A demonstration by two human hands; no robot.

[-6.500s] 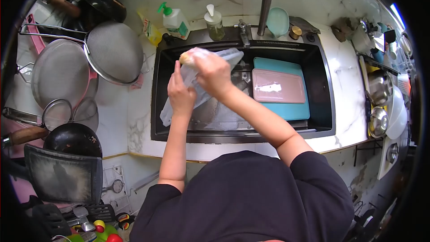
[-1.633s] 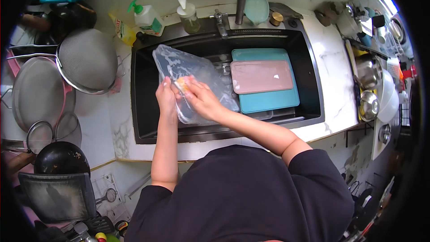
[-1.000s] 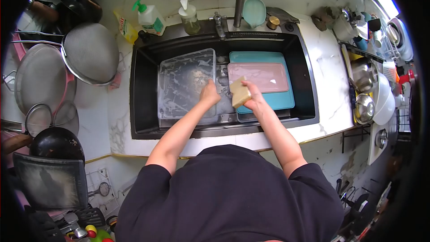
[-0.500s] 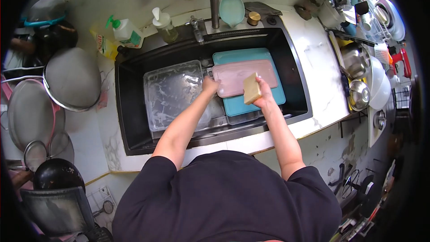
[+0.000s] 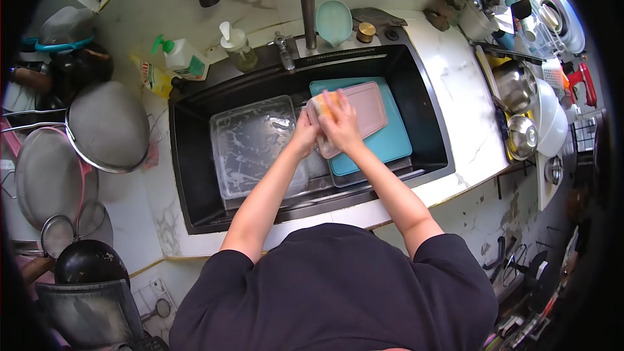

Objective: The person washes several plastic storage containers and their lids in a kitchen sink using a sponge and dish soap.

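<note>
Over the black sink [image 5: 426,117], my right hand [image 5: 341,122] is closed on a yellowish sponge [image 5: 320,106], pressing it to the left end of a pink lid [image 5: 368,107]. My left hand [image 5: 304,135] grips that lid by its left edge, though the fingers are partly hidden. The pink lid tilts, its right side higher, above a larger turquoise lid [image 5: 392,140]. Left of my hands, a clear plastic container or lid [image 5: 250,146] lies in the sink with whitish suds on it.
Behind the sink stand a faucet [image 5: 306,6], a soap dispenser [image 5: 238,45], a green-capped bottle [image 5: 184,58] and a turquoise dish [image 5: 334,23]. Large mesh strainers [image 5: 107,123] crowd the left. Metal bowls [image 5: 522,136] stand at the right beyond the counter [image 5: 465,104].
My right hand has brought the sponge left and up onto the pink lid's left end, near my left hand. The pink lid has turned, its left end lower and right end higher.
</note>
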